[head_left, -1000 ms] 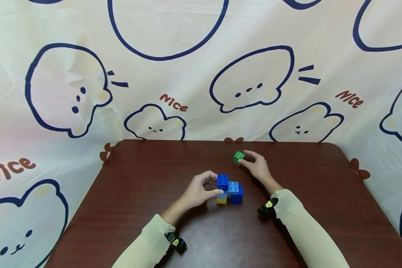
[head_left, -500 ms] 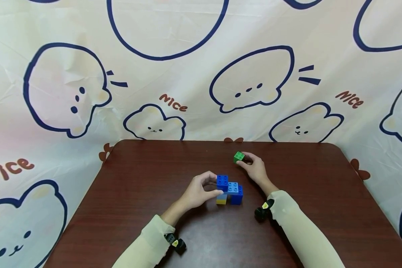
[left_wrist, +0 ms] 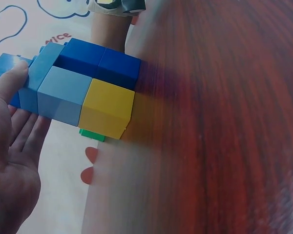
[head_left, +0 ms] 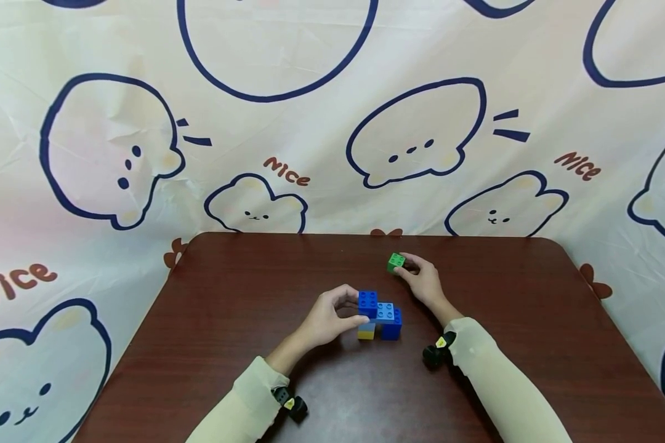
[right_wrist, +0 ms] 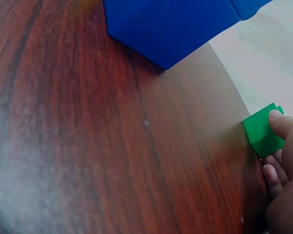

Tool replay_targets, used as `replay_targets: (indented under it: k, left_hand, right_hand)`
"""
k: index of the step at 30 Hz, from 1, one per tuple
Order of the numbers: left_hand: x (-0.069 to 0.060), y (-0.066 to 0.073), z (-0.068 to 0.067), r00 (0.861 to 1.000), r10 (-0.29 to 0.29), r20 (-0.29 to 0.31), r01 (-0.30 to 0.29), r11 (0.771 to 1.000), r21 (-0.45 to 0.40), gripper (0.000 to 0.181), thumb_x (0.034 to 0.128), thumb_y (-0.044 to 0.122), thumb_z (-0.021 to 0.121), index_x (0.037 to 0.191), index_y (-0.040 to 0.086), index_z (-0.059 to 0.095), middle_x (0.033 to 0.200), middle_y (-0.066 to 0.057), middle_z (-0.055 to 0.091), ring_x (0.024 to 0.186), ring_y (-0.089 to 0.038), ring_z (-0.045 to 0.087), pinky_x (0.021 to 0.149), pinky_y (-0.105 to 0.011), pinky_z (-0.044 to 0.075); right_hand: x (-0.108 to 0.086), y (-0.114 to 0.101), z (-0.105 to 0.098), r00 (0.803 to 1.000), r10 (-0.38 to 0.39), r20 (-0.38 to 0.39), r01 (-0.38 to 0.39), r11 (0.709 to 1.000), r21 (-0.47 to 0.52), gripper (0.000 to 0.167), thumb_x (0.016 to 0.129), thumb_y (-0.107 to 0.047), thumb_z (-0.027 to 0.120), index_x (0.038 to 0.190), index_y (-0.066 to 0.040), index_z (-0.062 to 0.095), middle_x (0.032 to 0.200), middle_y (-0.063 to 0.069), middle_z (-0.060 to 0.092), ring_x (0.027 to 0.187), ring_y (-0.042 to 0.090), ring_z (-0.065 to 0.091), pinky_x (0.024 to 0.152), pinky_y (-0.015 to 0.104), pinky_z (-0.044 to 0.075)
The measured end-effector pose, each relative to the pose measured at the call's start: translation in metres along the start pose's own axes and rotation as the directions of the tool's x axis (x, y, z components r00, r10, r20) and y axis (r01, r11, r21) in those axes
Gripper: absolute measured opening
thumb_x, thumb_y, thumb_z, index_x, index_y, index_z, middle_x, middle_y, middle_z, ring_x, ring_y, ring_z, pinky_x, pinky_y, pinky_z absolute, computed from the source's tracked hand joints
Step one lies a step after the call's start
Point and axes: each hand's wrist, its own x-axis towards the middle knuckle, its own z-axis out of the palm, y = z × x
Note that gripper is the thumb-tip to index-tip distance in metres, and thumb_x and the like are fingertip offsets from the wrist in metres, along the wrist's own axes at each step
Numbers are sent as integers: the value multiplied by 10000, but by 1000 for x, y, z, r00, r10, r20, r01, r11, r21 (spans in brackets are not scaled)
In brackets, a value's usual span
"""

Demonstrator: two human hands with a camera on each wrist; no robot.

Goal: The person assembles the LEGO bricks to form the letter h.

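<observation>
My left hand (head_left: pixel 326 317) grips the upper left part of a joined structure of building bricks, thumb in front and fingers behind. A dark blue brick (head_left: pixel 367 303) tops it, on a lighter blue brick (head_left: pixel 385 312) lying across. One leg is a pale blue brick (left_wrist: pixel 63 92) over a yellow brick (left_wrist: pixel 107 108); the other is dark blue bricks (left_wrist: pixel 100 61). Farther back, my right hand (head_left: pixel 425 284) pinches a small green brick (head_left: pixel 396 263) between thumb and fingers, studs upward. The green brick is apart from the structure. In the right wrist view, its far side is hidden.
A dark brown wooden table (head_left: pixel 244 271) lies under both hands. Behind it hangs a pale cloth (head_left: pixel 321 135) with cartoon drawings, meeting the table's back edge. A small black camera (head_left: pixel 296 407) is strapped on the left wrist, another black camera (head_left: pixel 433 357) on the right.
My right forearm has shifted slightly left and the right-hand fingers have moved a little around the green brick. The left hand and the brick structure have stayed in place.
</observation>
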Motion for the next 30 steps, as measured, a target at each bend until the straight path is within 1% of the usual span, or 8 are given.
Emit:
replay_targets:
  k: [2,5,9,16,19,23,27,30]
  left_hand:
    - [0,4,0,1000,-2,4,2,1000,-3,301,854,-26,796,1102,2,627,1116,-166,694,1064,-347,672,947,-564,530]
    - [-3,16,0,1000,-1,11,2,1000,-11,286,856,-39,787,1088,-10,623,1101,-175,694,1054,-350,673,943,-556,535]
    - [-7,29,-1,1000,11,3,-11,1000,-1,267,870,-27,780,1086,-7,624,1094,-165,697,1043,-332,677,935,-519,548]
    - [-8,30,-1,1000,13,2,-14,1000,8,272,871,-16,783,1094,-9,626,1102,-171,700,1046,-332,677,936,-516,547]
    - [-5,17,-1,1000,15,1,-15,1000,21,282,868,-5,791,1097,5,626,1097,-147,703,1040,-297,682,928,-474,560]
    - [-4,15,-1,1000,26,-3,-25,999,36,282,868,2,793,1097,8,628,1090,-140,704,1033,-292,683,920,-454,564]
    - [-8,30,-2,999,32,4,-32,999,23,268,874,-2,786,1093,-7,630,1090,-161,703,1039,-324,679,923,-475,559]
    - [-8,30,-2,1000,28,8,-29,999,19,266,875,-1,786,1091,-9,631,1089,-159,704,1040,-322,680,925,-471,559]
  right_hand:
    - [0,1,-1,1000,5,3,-5,1000,5,491,985,-217,706,1435,-66,578,1274,197,649,1107,318,622,938,461,531]
    - [1,1,-2,1000,15,10,-15,1000,7,485,986,-224,706,1433,-82,583,1282,189,648,1127,315,618,958,463,528]
    - [0,0,-5,1000,19,22,-19,1000,16,476,980,-238,713,1419,-92,599,1287,188,646,1154,321,615,986,474,522]
    - [-3,-4,-17,999,45,21,-45,999,12,450,982,-254,711,1391,-88,625,1269,190,662,1139,333,629,989,491,518]
    - [-4,-5,-22,999,44,18,-44,999,-1,448,984,-255,708,1389,-83,625,1260,190,668,1127,332,634,983,487,521]
    - [-6,-5,-28,999,25,27,-25,1000,-17,446,987,-257,703,1387,-76,626,1250,191,668,1111,329,635,971,488,528]
    - [-10,-8,-35,999,13,39,-12,1000,-25,444,990,-265,699,1389,-83,626,1248,188,666,1101,321,635,962,487,535]
    - [-12,-11,-40,999,-1,45,2,1000,-24,445,991,-267,698,1388,-81,627,1248,190,668,1096,317,640,957,483,541]
